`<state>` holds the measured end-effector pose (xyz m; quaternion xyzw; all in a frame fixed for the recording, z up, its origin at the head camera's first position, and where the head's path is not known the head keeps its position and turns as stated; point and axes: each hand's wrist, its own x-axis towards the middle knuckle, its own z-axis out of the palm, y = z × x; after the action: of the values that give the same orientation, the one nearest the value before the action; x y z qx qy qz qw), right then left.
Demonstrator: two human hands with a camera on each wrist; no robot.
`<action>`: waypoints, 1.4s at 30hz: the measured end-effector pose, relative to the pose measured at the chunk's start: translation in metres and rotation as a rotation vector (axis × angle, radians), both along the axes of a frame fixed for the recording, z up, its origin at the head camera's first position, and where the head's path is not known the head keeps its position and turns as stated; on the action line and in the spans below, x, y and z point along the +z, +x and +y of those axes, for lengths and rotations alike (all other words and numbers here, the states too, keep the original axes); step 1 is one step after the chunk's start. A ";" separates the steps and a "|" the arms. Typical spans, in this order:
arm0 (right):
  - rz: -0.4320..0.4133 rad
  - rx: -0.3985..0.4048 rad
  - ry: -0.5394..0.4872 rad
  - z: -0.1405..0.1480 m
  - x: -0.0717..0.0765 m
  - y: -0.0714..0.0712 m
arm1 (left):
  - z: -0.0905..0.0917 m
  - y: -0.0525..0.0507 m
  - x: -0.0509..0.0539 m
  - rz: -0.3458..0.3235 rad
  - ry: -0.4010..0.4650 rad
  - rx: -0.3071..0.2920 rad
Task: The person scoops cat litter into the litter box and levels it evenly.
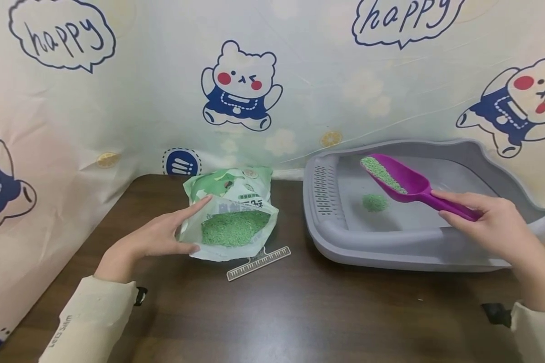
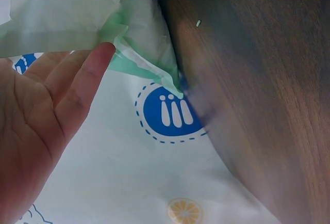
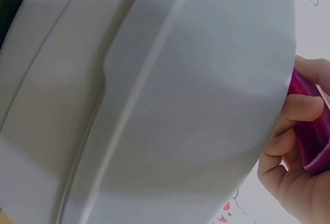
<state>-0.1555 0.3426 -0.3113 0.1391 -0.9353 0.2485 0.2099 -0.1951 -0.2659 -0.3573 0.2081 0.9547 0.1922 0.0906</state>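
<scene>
My right hand (image 1: 495,222) grips the handle of a purple scoop (image 1: 415,184) that holds green pellets, above the grey tray (image 1: 354,252). A small heap of green pellets (image 1: 375,202) lies on the tray floor. In the right wrist view, curled fingers (image 3: 299,108) wrap the purple handle (image 3: 309,136). My left hand (image 1: 159,234) rests at the left side of the open bag (image 1: 227,252) of green pellets, thumb and fingers spread along its edge. The left wrist view shows straight fingers (image 2: 77,90) against the pale bag (image 2: 62,17).
A clear sealing clip (image 1: 259,263) lies on the brown table (image 1: 272,312) in front of the bag. A patterned cloth (image 1: 163,101) hangs behind and at the left. The tray takes up the right side. One stray pellet (image 2: 198,23) lies on the table.
</scene>
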 end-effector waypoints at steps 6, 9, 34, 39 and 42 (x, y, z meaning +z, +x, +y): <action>-0.129 -0.055 0.062 0.011 0.007 -0.004 | 0.001 0.001 -0.001 0.001 0.007 0.000; -0.170 -0.073 0.100 0.016 0.009 -0.008 | 0.000 0.001 -0.001 -0.001 0.005 0.001; -0.447 -0.022 0.329 0.042 0.014 -0.046 | -0.001 -0.001 -0.005 0.001 -0.007 0.001; -0.468 0.003 0.372 0.046 0.017 -0.051 | -0.001 -0.001 -0.004 0.003 -0.007 0.003; -0.467 0.002 0.391 0.048 0.021 -0.055 | 0.000 -0.001 -0.004 0.005 -0.001 -0.002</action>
<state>-0.2108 0.3903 -0.2906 0.1170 -0.9882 0.0895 -0.0418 -0.1960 -0.2664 -0.3613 0.2096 0.9548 0.1912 0.0885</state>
